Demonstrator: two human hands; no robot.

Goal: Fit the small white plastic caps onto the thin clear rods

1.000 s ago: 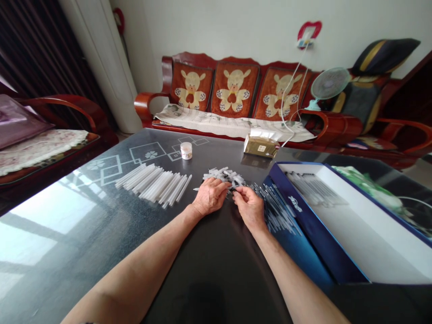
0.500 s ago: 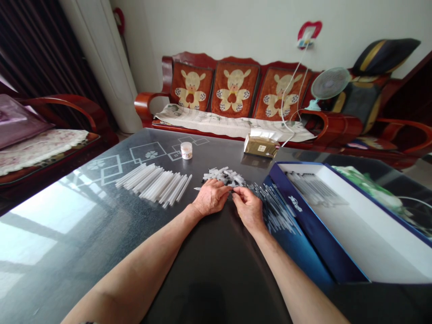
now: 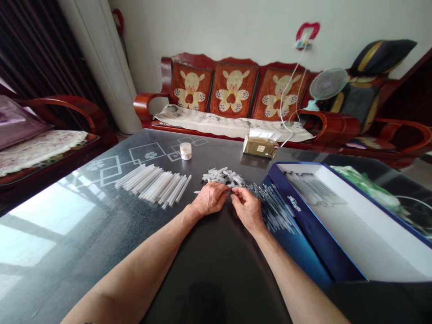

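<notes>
My left hand (image 3: 211, 199) is closed around a slim pen (image 3: 197, 192), whose pale pointed end sticks out to the left past the knuckles. The fingertips of my right hand (image 3: 247, 208) pinch the pen's dark other end, close against my left fingers. Most of the pen is hidden by my hands. Just beyond them lies a heap of small white and black pen caps (image 3: 224, 176). Thin dark-ended pen refills (image 3: 275, 204) are spread beside my right hand. To the left, white translucent pen barrels (image 3: 153, 184) lie in a row.
A blue box (image 3: 317, 238) with a white inside stands at the right, holding a layer of finished-looking pens (image 3: 312, 189). Farther back are a small white round tub (image 3: 185, 151) and a tissue box (image 3: 259, 146). A green-and-white bag (image 3: 367, 186) lies behind the blue box.
My hands stay together at nearly the same place, with only a slight shift of the fingers. The pen's pointed end has dipped slightly.
</notes>
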